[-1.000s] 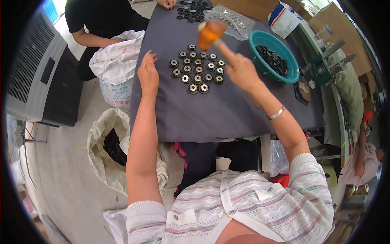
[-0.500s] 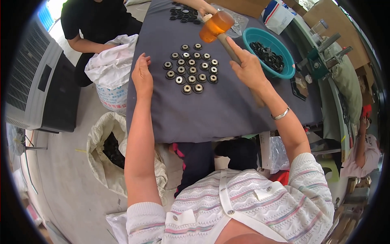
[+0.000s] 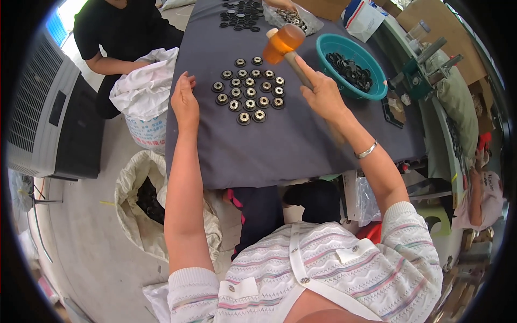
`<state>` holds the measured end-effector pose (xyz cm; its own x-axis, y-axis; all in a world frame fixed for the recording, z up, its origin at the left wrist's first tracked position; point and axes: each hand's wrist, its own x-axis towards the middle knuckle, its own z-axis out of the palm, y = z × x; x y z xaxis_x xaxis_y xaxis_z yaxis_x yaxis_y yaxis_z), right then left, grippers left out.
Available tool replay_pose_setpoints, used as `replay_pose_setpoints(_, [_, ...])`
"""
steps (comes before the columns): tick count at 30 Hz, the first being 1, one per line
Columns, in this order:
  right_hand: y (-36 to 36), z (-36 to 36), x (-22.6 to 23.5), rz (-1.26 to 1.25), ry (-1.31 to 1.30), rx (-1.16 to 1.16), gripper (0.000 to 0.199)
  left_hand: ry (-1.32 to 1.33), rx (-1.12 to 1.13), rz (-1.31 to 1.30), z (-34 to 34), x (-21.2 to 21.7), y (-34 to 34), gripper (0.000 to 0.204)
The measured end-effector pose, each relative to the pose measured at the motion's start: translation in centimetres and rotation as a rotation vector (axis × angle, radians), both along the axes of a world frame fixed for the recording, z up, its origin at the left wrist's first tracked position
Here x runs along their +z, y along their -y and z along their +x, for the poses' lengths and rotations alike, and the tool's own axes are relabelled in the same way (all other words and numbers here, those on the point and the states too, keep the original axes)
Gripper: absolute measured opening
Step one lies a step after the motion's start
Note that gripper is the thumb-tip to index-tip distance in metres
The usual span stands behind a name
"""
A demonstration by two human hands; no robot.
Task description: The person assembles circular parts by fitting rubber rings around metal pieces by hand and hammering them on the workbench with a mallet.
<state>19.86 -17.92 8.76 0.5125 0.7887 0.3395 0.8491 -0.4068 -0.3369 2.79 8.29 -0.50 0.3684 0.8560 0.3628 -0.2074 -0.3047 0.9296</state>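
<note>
My right hand (image 3: 327, 97) is closed round the wooden handle of a mallet (image 3: 288, 42). Its translucent amber head is raised above the far side of the group of parts. Several black rings with shiny metal bearings (image 3: 249, 92) in their middles lie in loose rows on the grey cloth. Left of them, by the cloth's left edge, is my left hand (image 3: 186, 102). It stands on its side with the fingers loosely stretched and holds nothing. No part touches that hand.
A teal basin (image 3: 323, 59) of black rings stands at the right. At the far end lie more black rings (image 3: 239, 16) and a clear bag of metal parts (image 3: 293, 21), with another person's hand (image 3: 281, 4) at it. Open white sacks (image 3: 142, 91) stand left of the table (image 3: 301, 156).
The mallet and my right hand have shifted slightly left, and the head is a little lower. My left hand stays by the table's edge. The other person's hand has moved to the clear bag.
</note>
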Motion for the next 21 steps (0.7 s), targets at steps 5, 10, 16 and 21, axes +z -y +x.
replay_pose_setpoints(5, [-0.5,-0.2,-2.1,-0.188,0.068,-0.058,0.078,-0.005,0.012,-0.008,0.0,0.2,0.2,0.050])
replay_pose_setpoints(10, [-0.7,0.2,-1.5,-0.188,0.040,0.004,0.075,0.010,0.001,-0.016,-0.1,-0.2,-0.1,0.050])
replay_pose_setpoints(16, [-0.7,-2.8,0.3,-0.007,0.028,0.109,0.076,-0.012,-0.004,-0.036,-0.3,-0.1,0.0,0.051])
replay_pose_setpoints(21, [-1.4,-2.7,-1.4,-0.213,0.094,0.108,0.075,-0.019,-0.021,-0.033,0.1,0.2,0.0,0.052])
